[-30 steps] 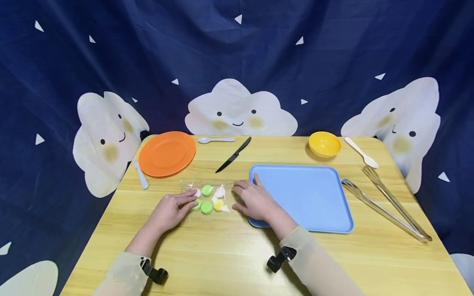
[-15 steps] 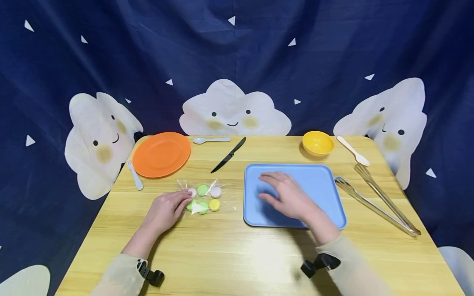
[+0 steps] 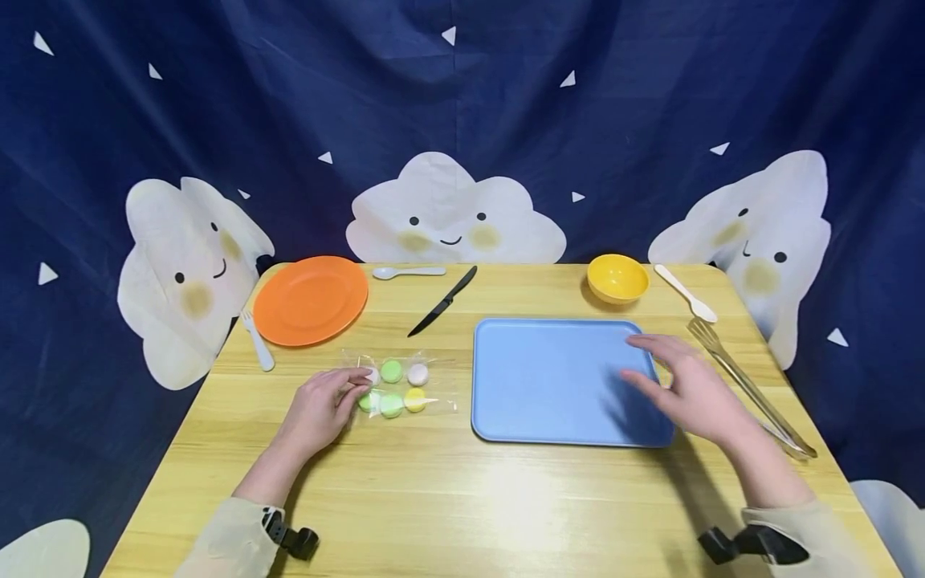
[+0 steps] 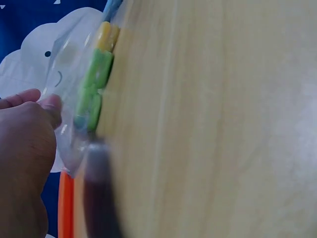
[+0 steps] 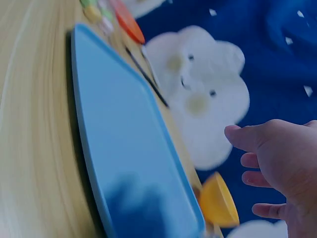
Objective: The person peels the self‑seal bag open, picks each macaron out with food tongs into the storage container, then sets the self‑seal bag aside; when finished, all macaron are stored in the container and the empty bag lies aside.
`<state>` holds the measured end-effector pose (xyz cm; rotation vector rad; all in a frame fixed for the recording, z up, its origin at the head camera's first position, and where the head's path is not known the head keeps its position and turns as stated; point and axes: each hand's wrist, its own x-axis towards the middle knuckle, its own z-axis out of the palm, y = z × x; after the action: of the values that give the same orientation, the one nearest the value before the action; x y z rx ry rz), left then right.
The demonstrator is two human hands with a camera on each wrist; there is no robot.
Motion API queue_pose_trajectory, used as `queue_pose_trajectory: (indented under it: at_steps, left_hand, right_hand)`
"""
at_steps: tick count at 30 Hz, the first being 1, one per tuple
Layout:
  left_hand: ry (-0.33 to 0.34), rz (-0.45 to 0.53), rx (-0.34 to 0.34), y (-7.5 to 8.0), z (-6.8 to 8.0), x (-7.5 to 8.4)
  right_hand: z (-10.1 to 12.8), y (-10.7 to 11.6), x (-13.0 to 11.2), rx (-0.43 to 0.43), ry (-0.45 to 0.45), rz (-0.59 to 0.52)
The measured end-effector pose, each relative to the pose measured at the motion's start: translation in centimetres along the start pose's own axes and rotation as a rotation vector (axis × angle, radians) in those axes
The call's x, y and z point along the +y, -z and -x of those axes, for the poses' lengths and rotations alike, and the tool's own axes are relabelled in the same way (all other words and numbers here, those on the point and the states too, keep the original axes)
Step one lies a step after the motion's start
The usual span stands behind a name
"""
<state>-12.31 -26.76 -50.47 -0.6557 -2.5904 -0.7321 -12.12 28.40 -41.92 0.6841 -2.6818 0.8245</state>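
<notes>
Your left hand [image 3: 321, 405] stays where it was, fingertips pinching the left edge of the clear plastic bag of round green, pink and yellow candies [image 3: 393, 388], which lies flat on the wooden table [image 3: 462, 506] just left of the light blue rectangular plastic tray [image 3: 549, 377]. Your right hand [image 3: 694, 389] has left the bag: half a second ago it was over the tray's middle, and now it hovers at the tray's right edge, fingers loosely spread and grasping nothing, just beside the metal tongs [image 3: 751, 393]. The tray has not moved. The bag's right end now lies released, its candies slightly shifted.
</notes>
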Motion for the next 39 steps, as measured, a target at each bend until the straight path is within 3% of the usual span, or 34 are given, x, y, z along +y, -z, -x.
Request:
queue_pose_trajectory:
  at_steps: [8, 15, 18, 23, 31, 39]
  left_hand:
    - [0.069, 0.137, -0.093, 1.1, -0.8, 0.4]
    - [0.006, 0.197, -0.053, 1.3, -1.1, -0.8]
    - [-0.011, 0.189, -0.059, 1.5, -1.1, -1.1]
    - [0.032, 0.140, -0.116, 2.0, -1.1, -0.8]
    - [0.036, 0.088, -0.148, 2.2, -0.8, -0.7]
    - [0.008, 0.120, -0.133, 1.8, -0.7, -0.8]
  right_hand:
    - [4.5, 3.4, 4.6, 0.107, -0.100, 0.035]
    - [7.5, 4.6, 8.4, 0.106, -0.205, 0.076]
    - [8.3, 4.7, 9.8, 0.068, -0.271, 0.083]
    - [9.4, 4.2, 11.9, -0.017, -0.367, 0.097]
    - [10.5, 3.0, 14.0, 0.006, -0.416, 0.106]
    - [11.1, 2.3, 14.6, 0.044, -0.428, 0.088]
